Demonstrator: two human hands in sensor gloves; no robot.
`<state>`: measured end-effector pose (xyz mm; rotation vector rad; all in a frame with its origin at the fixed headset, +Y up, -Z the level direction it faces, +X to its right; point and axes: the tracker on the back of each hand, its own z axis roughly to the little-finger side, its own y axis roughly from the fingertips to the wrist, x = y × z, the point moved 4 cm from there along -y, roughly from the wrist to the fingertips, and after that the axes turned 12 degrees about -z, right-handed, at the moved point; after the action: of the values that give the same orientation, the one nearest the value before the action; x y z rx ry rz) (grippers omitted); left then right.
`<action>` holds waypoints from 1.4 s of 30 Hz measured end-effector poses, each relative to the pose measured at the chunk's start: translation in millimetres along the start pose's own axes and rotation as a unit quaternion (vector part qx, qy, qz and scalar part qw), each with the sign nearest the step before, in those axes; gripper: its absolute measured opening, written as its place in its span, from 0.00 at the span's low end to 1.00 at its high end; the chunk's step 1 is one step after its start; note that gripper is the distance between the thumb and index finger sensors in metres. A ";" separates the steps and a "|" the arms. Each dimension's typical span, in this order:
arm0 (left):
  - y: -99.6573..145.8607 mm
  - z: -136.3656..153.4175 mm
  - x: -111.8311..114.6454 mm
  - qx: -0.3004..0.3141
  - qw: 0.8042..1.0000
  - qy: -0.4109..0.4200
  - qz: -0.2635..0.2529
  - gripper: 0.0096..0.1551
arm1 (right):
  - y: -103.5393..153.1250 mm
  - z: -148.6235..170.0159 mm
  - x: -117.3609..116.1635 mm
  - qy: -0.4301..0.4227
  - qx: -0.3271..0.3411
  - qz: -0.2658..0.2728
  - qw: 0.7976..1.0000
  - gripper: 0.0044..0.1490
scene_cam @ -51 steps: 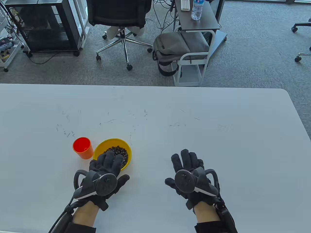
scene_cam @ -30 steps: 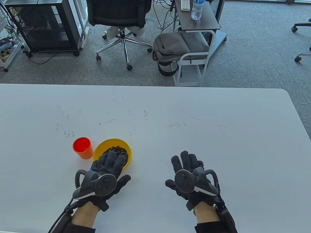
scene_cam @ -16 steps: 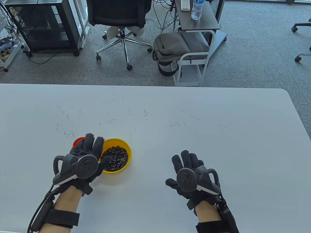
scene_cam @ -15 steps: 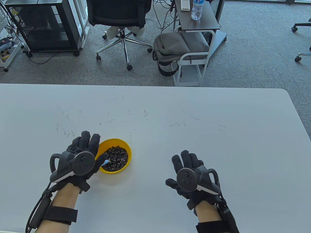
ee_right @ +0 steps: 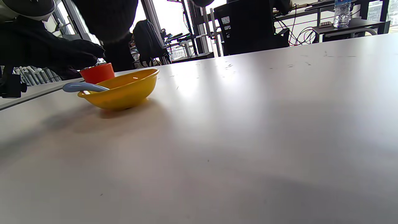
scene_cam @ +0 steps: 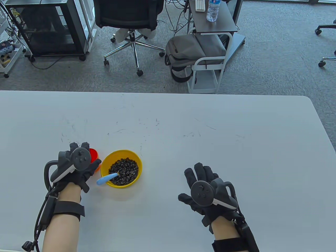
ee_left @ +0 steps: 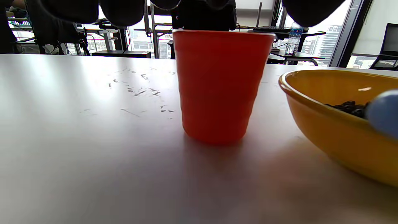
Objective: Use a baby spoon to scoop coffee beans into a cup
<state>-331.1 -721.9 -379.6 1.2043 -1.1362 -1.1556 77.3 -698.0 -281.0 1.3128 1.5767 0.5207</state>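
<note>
Risk — left hand (scene_cam: pixel 78 164), fingers spread over the orange cup (ee_left: pixel 219 84), may topple it; baby spoon (scene_cam: pixel 106 179) lies unheld; right hand (scene_cam: pixel 207 193) rests flat, holding nothing.

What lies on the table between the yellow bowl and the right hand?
Nothing: in the table view, only bare white table separates the yellow plastic bowl from the gloved right hand. The right wrist view agrees.
</note>
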 end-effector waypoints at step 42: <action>93.7 -176.5 -62.6 0.315 0.928 0.194 -0.048 0.45 | 2.0 -3.7 -1.4 -0.007 0.013 -0.012 1.000 0.57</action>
<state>-156.8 -644.2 -293.5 1.9006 -1.1799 -0.5747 75.0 -697.7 -277.2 1.3142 1.5903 0.4764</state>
